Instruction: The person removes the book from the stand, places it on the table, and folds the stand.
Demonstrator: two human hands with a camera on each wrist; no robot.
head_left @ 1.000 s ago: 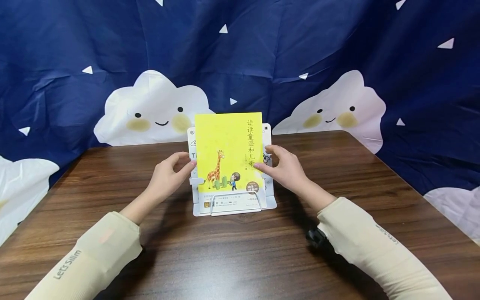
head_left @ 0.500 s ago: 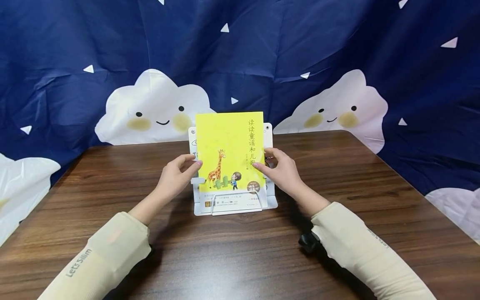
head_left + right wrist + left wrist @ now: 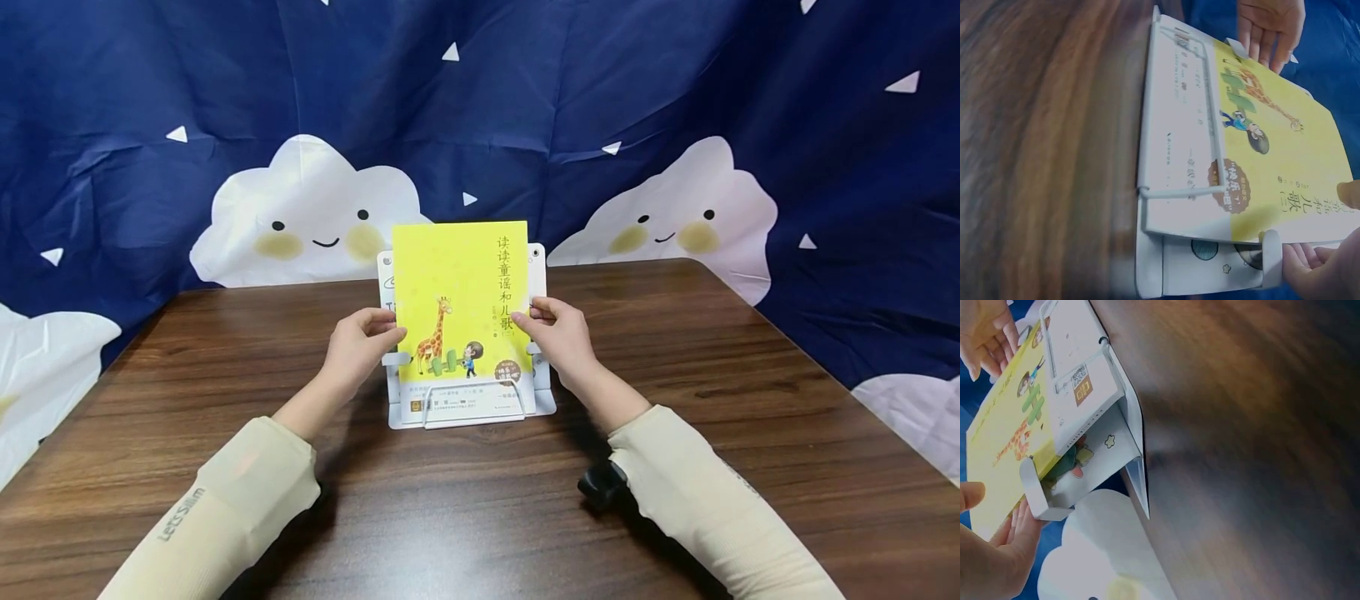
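A yellow book (image 3: 462, 283) with a giraffe and a child on its cover leans upright on a white book stand (image 3: 536, 260). My left hand (image 3: 358, 343) grips the book's left edge, thumb in front and fingers behind. At the opposite edge my right hand (image 3: 564, 340) pinches the book, its thumb over the cover near the printed title. A white side clip (image 3: 1034, 487) of the stand sits beside my left fingers, and another clip (image 3: 1271, 257) beside my right fingers. Across the book's foot lies a wire holder (image 3: 474, 404). The fingertips behind the book are partly hidden.
The stand rests on a dark brown wooden table (image 3: 465, 500). Behind the table's far edge hangs a blue curtain (image 3: 480, 108) with white smiling clouds. A black strap piece (image 3: 602, 487) shows under the right sleeve.
Both hands have drawn inward, the thumbs shifting at the book's edges. The right side clip, earlier hidden by the hand, now shows. The book and stand stay in about the same place.
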